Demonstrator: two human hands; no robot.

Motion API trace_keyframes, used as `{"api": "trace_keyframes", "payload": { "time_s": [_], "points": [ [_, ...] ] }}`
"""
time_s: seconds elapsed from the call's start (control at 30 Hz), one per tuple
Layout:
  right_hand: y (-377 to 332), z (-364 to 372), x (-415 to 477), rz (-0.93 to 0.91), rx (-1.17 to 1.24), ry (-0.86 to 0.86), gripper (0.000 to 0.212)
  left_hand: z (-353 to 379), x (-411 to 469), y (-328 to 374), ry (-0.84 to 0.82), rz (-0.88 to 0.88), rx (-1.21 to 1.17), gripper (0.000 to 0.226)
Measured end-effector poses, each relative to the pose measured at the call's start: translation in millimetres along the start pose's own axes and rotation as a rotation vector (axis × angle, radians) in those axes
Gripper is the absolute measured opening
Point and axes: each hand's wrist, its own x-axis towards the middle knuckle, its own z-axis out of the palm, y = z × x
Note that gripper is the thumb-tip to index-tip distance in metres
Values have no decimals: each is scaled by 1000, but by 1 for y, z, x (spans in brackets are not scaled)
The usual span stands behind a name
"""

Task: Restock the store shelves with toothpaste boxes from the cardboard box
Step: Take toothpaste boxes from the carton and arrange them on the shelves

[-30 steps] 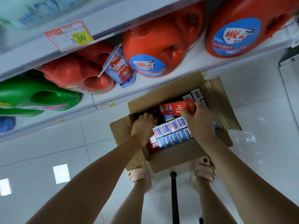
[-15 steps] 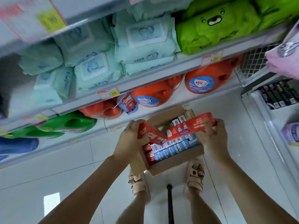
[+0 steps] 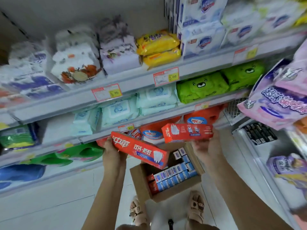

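My left hand (image 3: 113,151) grips a long red toothpaste box (image 3: 139,150) by its left end, tilted down to the right. A second red toothpaste box (image 3: 187,131) is held level by my right hand (image 3: 206,146) from below. Both boxes hang in the air above the open cardboard box (image 3: 141,181) on the floor between my feet. Inside that carton stand several blue-and-white and red toothpaste boxes (image 3: 174,175) on end. The shelves rise in front of me.
Shelf rails (image 3: 132,83) with price tags carry wet-wipe packs (image 3: 119,110), yellow packs (image 3: 157,47), green packs (image 3: 202,87) and orange detergent jugs (image 3: 199,117). A second rack (image 3: 259,135) with pink and purple bags stands at the right. A dark pole (image 3: 170,224) stands between my sandalled feet.
Both hands have lifted out of the carton, each with a red toothpaste box, and risen to lower-shelf height. My head has tilted up, so higher shelves have come into view.
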Motion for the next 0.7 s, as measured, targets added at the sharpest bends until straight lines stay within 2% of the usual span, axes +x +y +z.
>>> {"api": "trace_keyframes", "payload": {
  "time_s": [0.07,0.13,0.23,0.33,0.47,0.57,0.7],
  "points": [
    [7,13,-6,24,0,-19,39,10,0,-1,19,-151,-117,19],
    [13,25,-15,47,-34,-84,32,14,-2,-3,10,-261,-137,19],
    [15,37,-33,72,-127,-189,23,13,-8,-5,-30,-374,-136,42],
    [12,43,-54,130,-175,-267,18,12,-20,10,-86,-482,-151,46],
    [5,57,-93,233,-272,-321,46,12,-48,37,-206,-536,-31,47],
    [1,67,-120,273,-392,-334,41,10,-71,55,-310,-566,61,43],
    [-5,79,-147,311,-503,-391,48,11,-92,78,-413,-570,153,35]
  ]
}}
